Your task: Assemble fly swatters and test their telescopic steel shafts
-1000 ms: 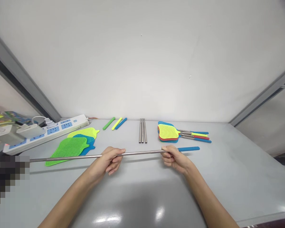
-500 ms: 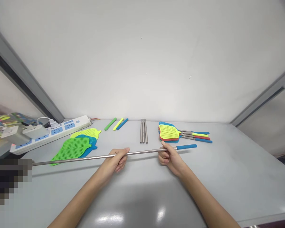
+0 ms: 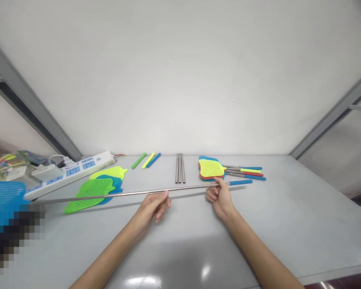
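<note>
A fly swatter with a long extended metal rod stretches across in front of me, its blue handle to the right and its blue mesh head at the left edge, partly cut off. My right hand is closed round the rod just left of the handle. Farther left, my left hand has its thumb against the rod and its fingers loosely curled below. Under the rod's left part lie loose swatter heads: a green one, a blue one and a yellow one.
Along the back lie a green, a yellow and a blue handle, then metal rods. Stacked swatters lie right of these. A white power strip with plugs occupies the left, near a wall.
The swatter and my right hand have shifted slightly right, and the blue head has come into view at the left. My left hand's fingers have loosened, and it sits lower against the rod.
</note>
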